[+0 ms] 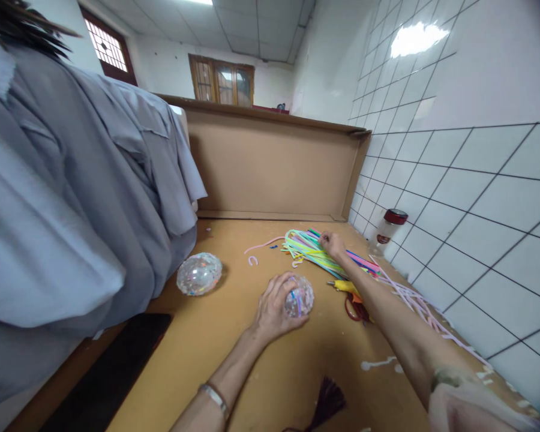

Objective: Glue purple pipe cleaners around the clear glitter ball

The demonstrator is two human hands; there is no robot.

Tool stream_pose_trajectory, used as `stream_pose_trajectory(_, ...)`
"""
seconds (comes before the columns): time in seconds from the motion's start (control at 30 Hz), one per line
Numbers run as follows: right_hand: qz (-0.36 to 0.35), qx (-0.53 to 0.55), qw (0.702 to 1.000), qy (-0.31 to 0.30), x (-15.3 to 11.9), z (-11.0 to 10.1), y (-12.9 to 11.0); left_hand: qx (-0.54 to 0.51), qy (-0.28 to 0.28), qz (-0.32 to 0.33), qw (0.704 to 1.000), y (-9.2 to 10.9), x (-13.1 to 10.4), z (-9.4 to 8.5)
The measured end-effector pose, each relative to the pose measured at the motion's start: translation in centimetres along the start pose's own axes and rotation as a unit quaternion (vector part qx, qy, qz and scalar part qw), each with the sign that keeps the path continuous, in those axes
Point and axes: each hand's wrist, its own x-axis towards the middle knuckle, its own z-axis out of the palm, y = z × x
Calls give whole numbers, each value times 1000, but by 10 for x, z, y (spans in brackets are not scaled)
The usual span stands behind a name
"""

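Note:
My left hand (274,307) is wrapped round a clear round ornament (302,296) with bluish and purple strips on it, at the middle of the table. Over the bundle of coloured strips (312,255) is my right hand (332,245), its fingers closed; whatever they grip is too small to make out. A second clear ball-shaped piece (199,274) lies to the left. Below my right forearm are a yellow glue gun (343,287) and red-handled scissors (353,308).
A lidded jar (388,231) stands by the tiled wall. Pale pink strips (425,309) lie along the right edge. A dark tassel (328,401) is near the front, grey cloth (99,180) hangs at left, and a cardboard panel (274,165) closes the back.

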Motion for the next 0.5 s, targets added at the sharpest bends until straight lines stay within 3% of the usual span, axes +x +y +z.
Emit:
stream_pose_trajectory(0.33,-13,165,974,157,-16,-53,-42,-16,12,-26,999,-1,0,2)
stream_pose_trajectory(0.4,-35,266,944,189,-34,-59,-51,-25,14,-39,999,-1,0,2)
stream_pose_trajectory(0.5,-88,436,864,234,-85,-63,-60,-42,16,-60,997,2,1,-1)
